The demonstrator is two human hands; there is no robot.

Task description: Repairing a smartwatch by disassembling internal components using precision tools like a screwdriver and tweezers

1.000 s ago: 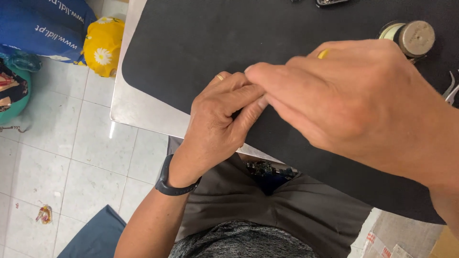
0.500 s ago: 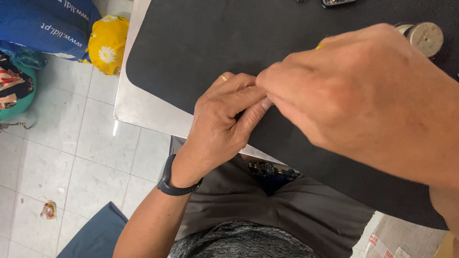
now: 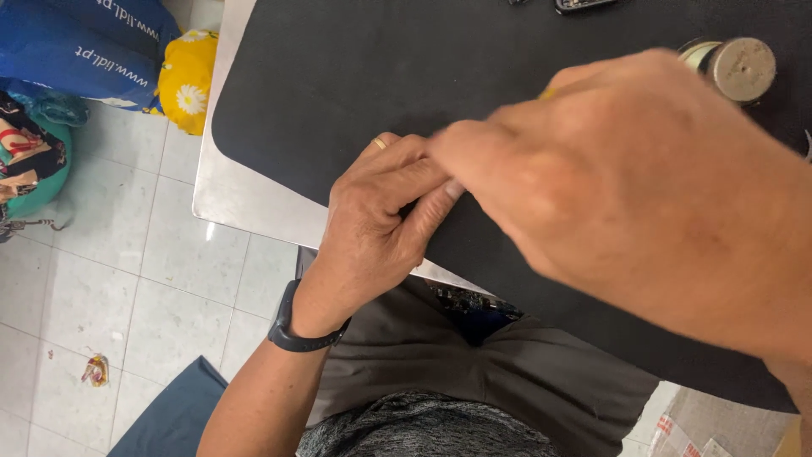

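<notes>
My left hand (image 3: 381,224) rests on the near edge of a black mat (image 3: 338,85), fingers curled tight and pinched together; it wears a gold ring and a black wristband (image 3: 292,326). Whatever sits between its fingers is hidden. My right hand (image 3: 626,186) hovers close to the camera, blurred, its fingertips meeting the left hand's fingertips. A sliver of something yellow (image 3: 550,91) pokes out above its knuckles, apparently held in that hand; the rest is covered.
The mat lies on a metal table (image 3: 245,211). A round grey-capped spool or can (image 3: 740,68) stands at the back right, and a dark object (image 3: 584,4) at the far edge. On the tiled floor to the left are a blue bag (image 3: 76,42), a yellow flowered bag (image 3: 188,80) and a teal bag (image 3: 34,161).
My right hand has shifted slightly left and is now blurred with motion. My left hand stays curled in the same spot.
</notes>
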